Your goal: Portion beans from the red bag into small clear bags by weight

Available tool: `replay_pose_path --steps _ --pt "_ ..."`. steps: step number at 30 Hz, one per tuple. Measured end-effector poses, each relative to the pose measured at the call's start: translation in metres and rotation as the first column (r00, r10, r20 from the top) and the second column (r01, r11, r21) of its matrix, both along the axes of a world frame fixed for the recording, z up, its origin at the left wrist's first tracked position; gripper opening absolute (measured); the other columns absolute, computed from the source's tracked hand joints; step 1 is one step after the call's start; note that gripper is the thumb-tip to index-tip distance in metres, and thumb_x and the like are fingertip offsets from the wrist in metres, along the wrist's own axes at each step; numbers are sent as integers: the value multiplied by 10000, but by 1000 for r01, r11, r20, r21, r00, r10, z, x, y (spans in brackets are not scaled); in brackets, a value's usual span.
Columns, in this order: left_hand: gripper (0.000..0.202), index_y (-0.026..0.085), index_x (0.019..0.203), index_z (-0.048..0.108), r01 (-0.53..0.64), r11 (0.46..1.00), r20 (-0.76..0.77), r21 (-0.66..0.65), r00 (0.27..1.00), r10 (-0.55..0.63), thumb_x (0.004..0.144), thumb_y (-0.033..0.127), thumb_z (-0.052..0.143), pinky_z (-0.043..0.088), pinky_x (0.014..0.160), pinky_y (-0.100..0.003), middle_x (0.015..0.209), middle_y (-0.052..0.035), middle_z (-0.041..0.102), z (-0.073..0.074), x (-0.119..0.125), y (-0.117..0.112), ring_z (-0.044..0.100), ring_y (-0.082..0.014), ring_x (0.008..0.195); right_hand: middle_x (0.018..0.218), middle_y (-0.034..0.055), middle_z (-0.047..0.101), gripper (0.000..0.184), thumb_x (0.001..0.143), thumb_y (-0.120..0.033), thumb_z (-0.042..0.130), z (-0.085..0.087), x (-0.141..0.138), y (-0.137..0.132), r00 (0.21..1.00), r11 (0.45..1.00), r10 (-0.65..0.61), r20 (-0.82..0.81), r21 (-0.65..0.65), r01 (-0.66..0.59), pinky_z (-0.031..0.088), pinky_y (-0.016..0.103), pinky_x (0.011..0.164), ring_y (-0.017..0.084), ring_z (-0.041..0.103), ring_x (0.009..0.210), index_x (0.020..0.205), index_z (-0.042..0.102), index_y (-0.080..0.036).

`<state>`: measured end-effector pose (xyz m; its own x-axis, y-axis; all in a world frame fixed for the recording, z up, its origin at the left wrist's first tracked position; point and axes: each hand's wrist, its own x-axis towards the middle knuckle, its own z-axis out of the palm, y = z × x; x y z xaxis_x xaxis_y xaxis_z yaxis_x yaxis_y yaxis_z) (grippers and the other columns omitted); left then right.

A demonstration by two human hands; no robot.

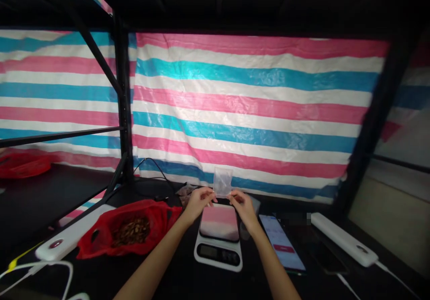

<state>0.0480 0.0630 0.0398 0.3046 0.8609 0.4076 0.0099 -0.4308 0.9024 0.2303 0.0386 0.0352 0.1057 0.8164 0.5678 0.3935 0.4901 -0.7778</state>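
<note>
Clear plastic makes up the small bag [222,182], held upright at twelve o'clock from the kitchen scale [220,223]. The left hand [200,201] pinches its lower left corner, the right hand [242,203] its lower right, fingertips together on it. At the scale's six o'clock, the display [208,251] is too small to read. At three o'clock, a phone [280,242] shows a red strip and blurred writing; at nine, a red bag [157,210] holds brown bits [134,232].
</note>
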Motion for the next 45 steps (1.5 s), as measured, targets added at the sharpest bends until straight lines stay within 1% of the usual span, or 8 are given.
replay_pose_path --steps 5,11,21,26,30,36,40,45 --pt "350 92 774 659 35 999 -45 21 998 -34 723 432 590 386 459 -190 657 -72 665 -11 1 2 555 -105 494 724 34 669 238 746 -393 557 -3 -4 -2 993 1000 -18 116 -1 18 399 252 548 157 566 610 750 670 -183" --pt "354 85 781 689 43 998 -108 37 993 -39 738 420 581 416 482 -202 646 -79 668 -16 -8 -1 547 -106 490 722 27 671 190 725 -370 599 -8 -12 -4 989 1000 -1 149 28 -3 416 254 557 155 566 607 724 673 -195" --pt "405 70 658 653 32 998 -35 -52 999 -34 677 474 627 385 384 -188 558 -72 637 -15 -5 -7 519 -92 377 629 4 633 188 756 -346 569 -13 -16 -5 967 999 -46 251 -2 48 386 242 543 150 557 578 671 642 -196" --pt "403 76 730 627 138 985 15 -99 990 -137 680 475 625 438 430 -208 528 -44 612 -19 -6 -6 537 -102 407 629 -4 621 185 767 -355 545 -12 -17 -7 956 999 -30 291 -8 34 394 238 534 143 550 555 710 628 -200" --pt "411 87 761 632 127 992 -60 -19 990 -128 729 492 570 449 467 -207 576 -46 624 -17 -5 -11 553 -104 457 617 -12 610 150 764 -327 541 -8 -20 -12 953 1000 -11 303 5 10 394 232 525 134 536 532 748 622 -202" --pt "475 99 557 636 23 991 -257 132 966 12 776 499 503 383 439 -180 457 -45 587 -19 -5 -15 536 -102 414 596 -19 578 171 768 -341 546 -9 -24 -13 954 999 44 295 -23 -39 373 228 518 135 528 543 680 597 -204" --pt "475 103 525 617 44 996 -235 73 972 -26 770 494 509 366 401 -177 427 -35 566 -22 -5 -13 521 -102 383 546 -28 548 180 771 -333 537 -13 -23 -10 956 999 44 291 -20 -40 350 231 498 131 501 502 656 594 -207" --pt "383 91 648 644 90 995 -137 35 987 -84 751 449 555 427 454 -194 520 -40 611 -20 -4 -13 544 -108 442 610 -11 606 163 746 -336 562 -14 -20 -8 969 998 68 239 -33 -62 355 232 499 136 519 536 684 626 -199"
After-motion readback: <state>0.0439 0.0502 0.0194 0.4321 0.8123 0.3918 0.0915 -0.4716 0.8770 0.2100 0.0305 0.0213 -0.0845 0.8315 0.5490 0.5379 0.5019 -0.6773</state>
